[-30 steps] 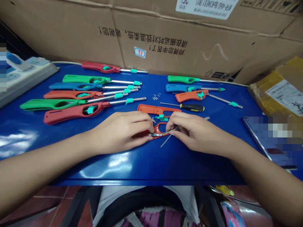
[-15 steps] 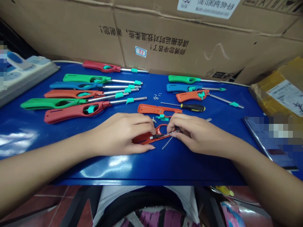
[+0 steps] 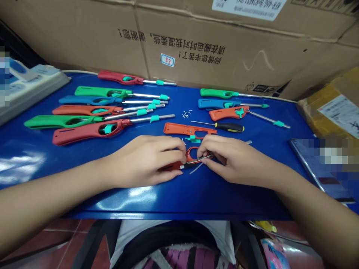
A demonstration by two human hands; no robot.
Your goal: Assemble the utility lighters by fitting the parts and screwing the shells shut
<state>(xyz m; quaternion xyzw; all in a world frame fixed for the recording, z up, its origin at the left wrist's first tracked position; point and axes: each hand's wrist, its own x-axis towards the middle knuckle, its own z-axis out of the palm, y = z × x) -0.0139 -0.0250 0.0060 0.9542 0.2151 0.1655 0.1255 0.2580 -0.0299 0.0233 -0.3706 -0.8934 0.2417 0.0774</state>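
My left hand [image 3: 153,160] is closed around the handle end of an orange lighter half-shell [image 3: 193,150], low over the blue table. Its thumb and fingertips meet by a small black part with a white end [image 3: 188,166]. My right hand [image 3: 226,158] pinches a thin silvery metal piece [image 3: 202,158] that lies along the shell's front; its far end is hidden by the fingers. Under the hands a clear thin tube [image 3: 196,169] sticks out. Just behind them lie the other orange half-shell [image 3: 179,129] and a teal plastic trigger part [image 3: 193,138].
Several long-necked lighters [image 3: 92,132] lie in a row at left, more [image 3: 227,113] at right. Small screws [image 3: 186,114] and a black-yellow screwdriver [image 3: 230,127] lie behind the hands. A power strip [image 3: 33,87], phone [image 3: 316,168] and cardboard boxes [image 3: 182,33] border the table.
My left thumb and fingers have closed in on the black part, which now sits a little further right and lower. My right hand keeps its pinch almost in place.
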